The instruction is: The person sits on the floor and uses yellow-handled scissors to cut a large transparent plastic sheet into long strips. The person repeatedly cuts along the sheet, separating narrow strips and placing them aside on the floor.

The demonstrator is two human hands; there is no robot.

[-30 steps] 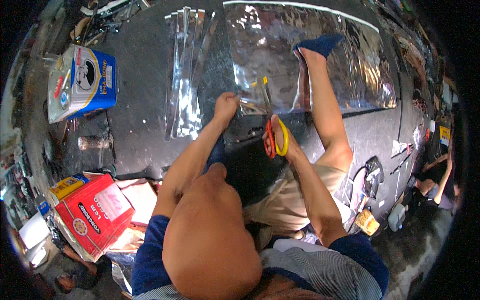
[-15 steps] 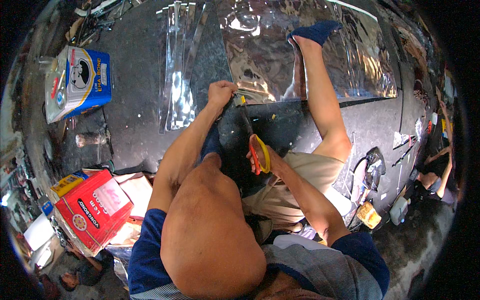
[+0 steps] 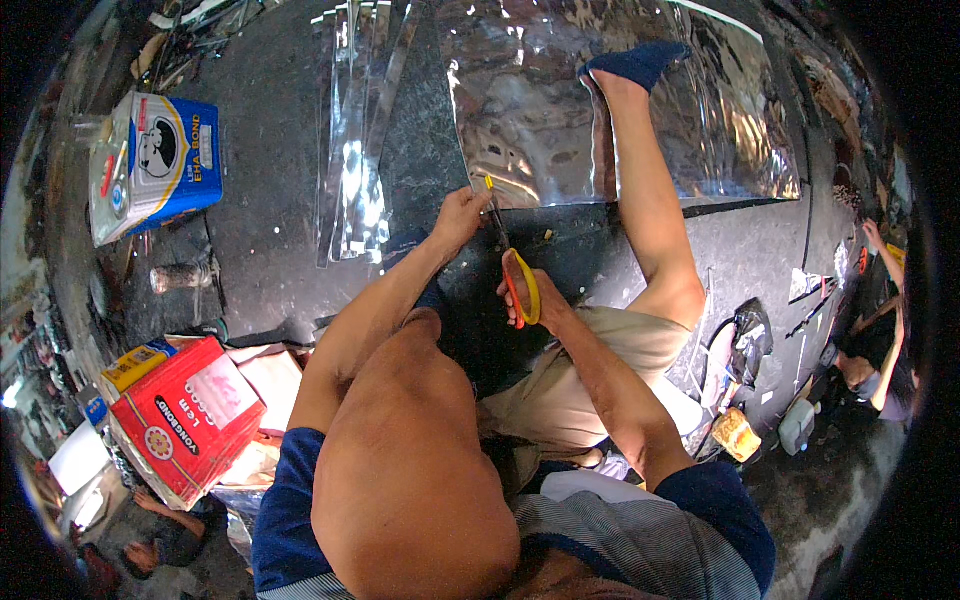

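Note:
A large shiny silver sheet (image 3: 540, 130) lies on the dark work surface, under my outstretched foot in its dark blue sock. At the sheet's near left corner, my left hand (image 3: 463, 216) is closed, its fingertips pinching the edge. My right hand (image 3: 535, 290) grips scissors (image 3: 522, 287) with red and yellow handles. Their blades point away from me and reach the same corner, close beside my left fingers. A small yellow piece shows near the blade tips; what it belongs to is unclear. My raised knee stands between my arms.
Several long silver strips (image 3: 358, 160) lie left of the sheet. Farther left stand a blue and white can (image 3: 165, 160), a cylindrical jar (image 3: 183, 278) and a red box (image 3: 185, 420). Right of my leg are a black plastic bag (image 3: 748, 335) and a yellowish block (image 3: 737, 434). Other people appear at both edges.
My left hand has moved right and toward me, nearer the sheet's corner. The scissors and my right hand have shifted slightly away from me. The sheet's left edge has shifted a little.

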